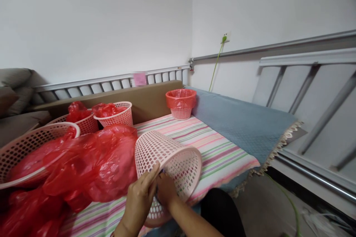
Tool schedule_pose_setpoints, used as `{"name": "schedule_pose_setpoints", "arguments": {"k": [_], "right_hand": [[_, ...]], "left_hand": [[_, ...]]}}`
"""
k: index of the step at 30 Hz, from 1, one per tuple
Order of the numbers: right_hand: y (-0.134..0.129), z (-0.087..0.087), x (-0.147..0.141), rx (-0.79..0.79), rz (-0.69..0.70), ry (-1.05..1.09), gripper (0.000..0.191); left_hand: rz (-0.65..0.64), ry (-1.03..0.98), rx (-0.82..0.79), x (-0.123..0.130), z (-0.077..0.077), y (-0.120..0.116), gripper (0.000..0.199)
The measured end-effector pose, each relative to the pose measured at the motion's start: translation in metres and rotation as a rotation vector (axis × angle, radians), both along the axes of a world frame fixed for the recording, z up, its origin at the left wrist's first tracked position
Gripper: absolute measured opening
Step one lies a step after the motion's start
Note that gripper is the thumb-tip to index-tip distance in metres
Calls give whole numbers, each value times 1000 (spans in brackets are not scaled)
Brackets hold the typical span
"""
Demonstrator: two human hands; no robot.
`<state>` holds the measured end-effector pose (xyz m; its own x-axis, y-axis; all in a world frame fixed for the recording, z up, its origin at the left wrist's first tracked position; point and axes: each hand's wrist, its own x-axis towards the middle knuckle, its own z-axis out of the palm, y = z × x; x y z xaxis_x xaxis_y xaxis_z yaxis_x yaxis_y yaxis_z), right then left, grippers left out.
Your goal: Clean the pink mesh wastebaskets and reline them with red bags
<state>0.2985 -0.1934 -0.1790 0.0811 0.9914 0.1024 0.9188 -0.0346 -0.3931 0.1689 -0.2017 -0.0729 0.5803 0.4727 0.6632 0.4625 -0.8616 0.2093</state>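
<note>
A pale pink plastic basket [154, 148] with round holes lies tipped on its side, its mouth towards me and to the right. My left hand [140, 194] grips its near wall by the rim, fingers closed along the outside. Inside the mouth, my right hand [166, 189] is curled close to that same wall. A small dark bluish bit shows at its fingertips, too little to name. Just left of the basket lies a heap of red plastic bags [111, 163].
Several pink baskets with red bags stand to the left, among them a large basket [73, 127]. Another basket [180, 113] with a red bag over its rim stands at the back. Beneath are a striped cloth [219, 152] and a blue cover [239, 114]. A radiator [314, 67] is at the right.
</note>
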Motion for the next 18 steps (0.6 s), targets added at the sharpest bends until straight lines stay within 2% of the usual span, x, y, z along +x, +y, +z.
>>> {"name": "schedule_pose_setpoints", "arguments": {"k": [3, 7, 10, 12, 13, 15, 17, 18], "right_hand": [[-2, 4, 4, -21, -51, 44, 37], [-31, 8, 15, 55, -56, 157, 62], [-74, -1, 37, 226, -121, 442, 42], [-105, -13, 57, 223, -184, 702, 31], [-119, -19, 68, 182, -234, 833, 33], [-141, -28, 86, 84, -420, 1061, 44], [-151, -32, 98, 70, -541, 1297, 57], [-152, -31, 101, 84, -554, 1419, 62]], "left_hand": [[14, -16, 17, -11, -3, -1, 48], [59, -74, 10, -25, -10, 4, 45], [91, -186, -26, -30, -15, 11, 38], [119, -305, -115, -30, -16, 14, 35], [137, -366, -170, -29, -15, 16, 35], [170, -463, -257, -25, -13, 17, 37], [193, -515, -293, -19, -10, 18, 38], [200, -529, -298, -17, -9, 18, 38]]}}
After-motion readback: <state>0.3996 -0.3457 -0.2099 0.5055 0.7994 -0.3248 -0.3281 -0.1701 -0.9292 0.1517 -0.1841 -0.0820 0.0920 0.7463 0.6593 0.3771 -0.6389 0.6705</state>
